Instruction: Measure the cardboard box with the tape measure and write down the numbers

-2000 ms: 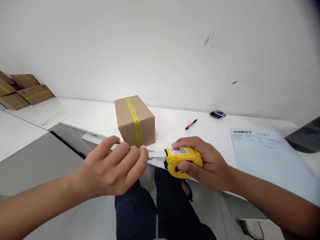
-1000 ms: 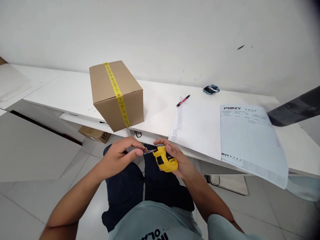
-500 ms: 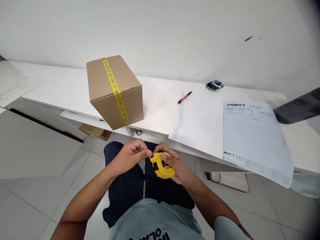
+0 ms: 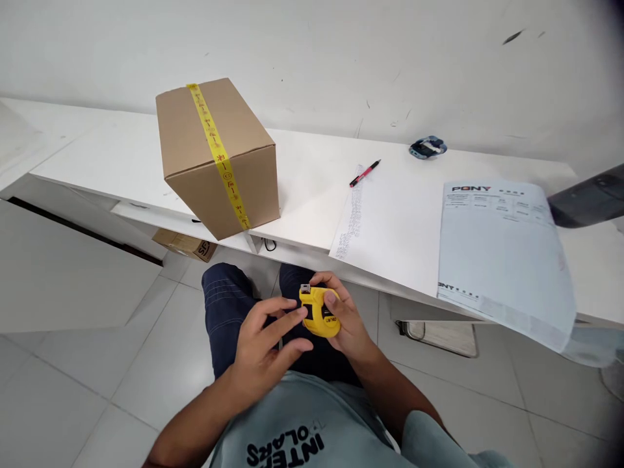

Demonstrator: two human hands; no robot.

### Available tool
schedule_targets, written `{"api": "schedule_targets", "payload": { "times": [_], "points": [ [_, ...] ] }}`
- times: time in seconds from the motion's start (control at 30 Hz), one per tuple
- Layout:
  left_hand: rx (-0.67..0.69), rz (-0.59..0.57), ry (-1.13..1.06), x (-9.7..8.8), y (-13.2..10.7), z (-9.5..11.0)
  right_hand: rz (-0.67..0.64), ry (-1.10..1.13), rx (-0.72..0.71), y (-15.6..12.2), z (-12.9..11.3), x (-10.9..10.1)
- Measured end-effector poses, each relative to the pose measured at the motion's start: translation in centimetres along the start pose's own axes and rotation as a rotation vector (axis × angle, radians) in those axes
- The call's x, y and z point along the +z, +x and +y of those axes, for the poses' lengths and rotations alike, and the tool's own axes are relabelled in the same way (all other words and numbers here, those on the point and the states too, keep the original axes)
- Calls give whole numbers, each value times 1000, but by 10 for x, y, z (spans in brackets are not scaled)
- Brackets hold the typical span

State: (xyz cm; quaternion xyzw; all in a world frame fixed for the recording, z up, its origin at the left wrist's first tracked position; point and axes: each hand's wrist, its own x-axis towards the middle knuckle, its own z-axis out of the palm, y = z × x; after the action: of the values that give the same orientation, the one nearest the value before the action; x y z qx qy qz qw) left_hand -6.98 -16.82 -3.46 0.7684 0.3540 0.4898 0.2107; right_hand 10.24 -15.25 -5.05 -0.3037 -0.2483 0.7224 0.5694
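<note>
A yellow and black tape measure (image 4: 319,314) is held above my lap, with its metal end hook showing at the upper left. My right hand (image 4: 351,328) is wrapped round its right side, the thumb lying on the casing. On the other side, my left hand (image 4: 268,348) has its fingers apart, and a fingertip is at the black part of the casing. Beyond my hands, a brown cardboard box (image 4: 219,156) sealed with yellow printed tape stands on the white desk (image 4: 307,188).
On the desk lie a red and black pen (image 4: 364,173), white printed paper (image 4: 385,240), a blue-grey strapped item (image 4: 428,147) and a pale PONY sheet (image 4: 502,253) overhanging the front edge. A dark arm-like object (image 4: 589,198) juts in from the right. A smaller carton (image 4: 182,245) sits lower down.
My left hand has let go of the tape measure's end hook, moved down and spread its fingers beside the casing. My right hand keeps its hold. The view has shifted slightly.
</note>
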Motion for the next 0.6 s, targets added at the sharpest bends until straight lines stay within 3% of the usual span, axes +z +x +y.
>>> {"api": "schedule_targets", "payload": {
  "times": [0.2, 0.43, 0.6],
  "points": [
    [-126, 15, -256, 12, 1, -5, 19, -58, -27, -3, 8, -4],
    [-107, 284, -343, 34, -1, 1, 46, 6, -100, -10, 19, 4],
    [-141, 268, -377, 41, -7, -2, 115, -8, -93, -11, 18, 13]
  ]
}}
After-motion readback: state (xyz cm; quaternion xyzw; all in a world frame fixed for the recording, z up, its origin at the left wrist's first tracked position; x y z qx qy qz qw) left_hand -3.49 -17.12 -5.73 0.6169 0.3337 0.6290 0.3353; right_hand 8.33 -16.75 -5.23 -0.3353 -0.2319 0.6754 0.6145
